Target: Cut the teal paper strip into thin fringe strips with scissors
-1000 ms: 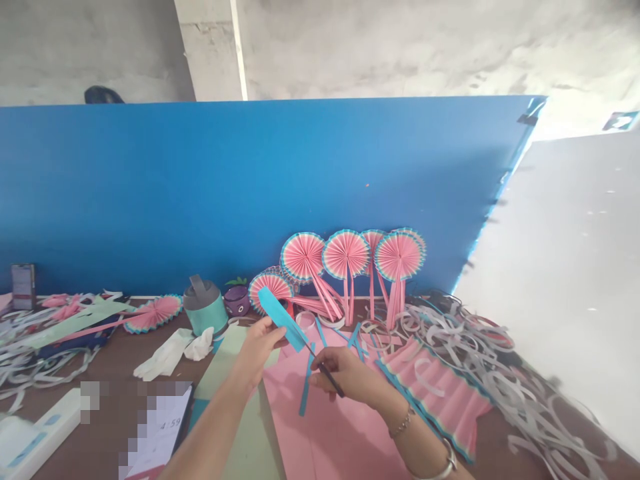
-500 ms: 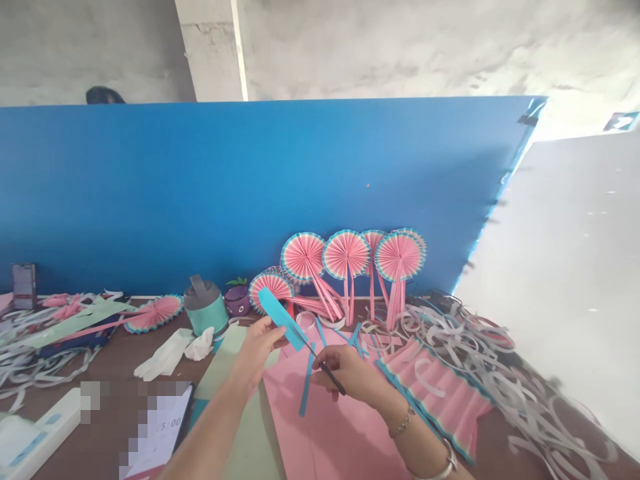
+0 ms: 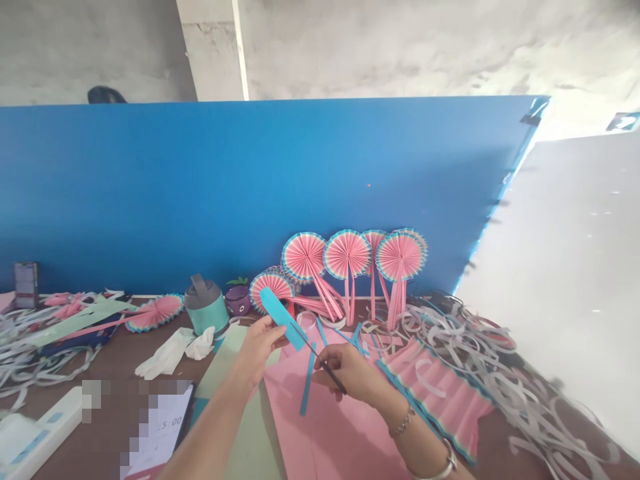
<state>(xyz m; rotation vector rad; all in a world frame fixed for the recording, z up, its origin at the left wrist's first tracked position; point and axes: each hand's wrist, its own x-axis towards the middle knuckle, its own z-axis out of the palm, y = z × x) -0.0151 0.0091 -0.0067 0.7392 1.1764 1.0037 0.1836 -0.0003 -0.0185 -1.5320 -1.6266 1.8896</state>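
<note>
Pinched in my left hand (image 3: 260, 347) is a narrow piece of blue paper (image 3: 278, 315), held tilted above the sheets. My right hand (image 3: 347, 373) is closed round the dark handles of a pair of scissors (image 3: 331, 375). The blades reach up and left to the blue paper's right edge; whether they are parted is hard to see. Beneath both hands lies pink paper (image 3: 345, 433), with a cut blue strip (image 3: 307, 390) on it. Pale green paper (image 3: 255, 440) shows at its left.
Several pink paper fans (image 3: 347, 257) lean against a blue partition (image 3: 250, 180). A pleated pink sheet (image 3: 435, 393) and curled white strips (image 3: 500, 373) lie right. At left are a teal cup (image 3: 206, 310), tissues (image 3: 167, 353), a phone (image 3: 167, 427) and a power strip (image 3: 47, 427).
Almost nothing differs. My hands, the blue paper and the scissors keep nearly the same places, and the whole view has shifted very slightly.
</note>
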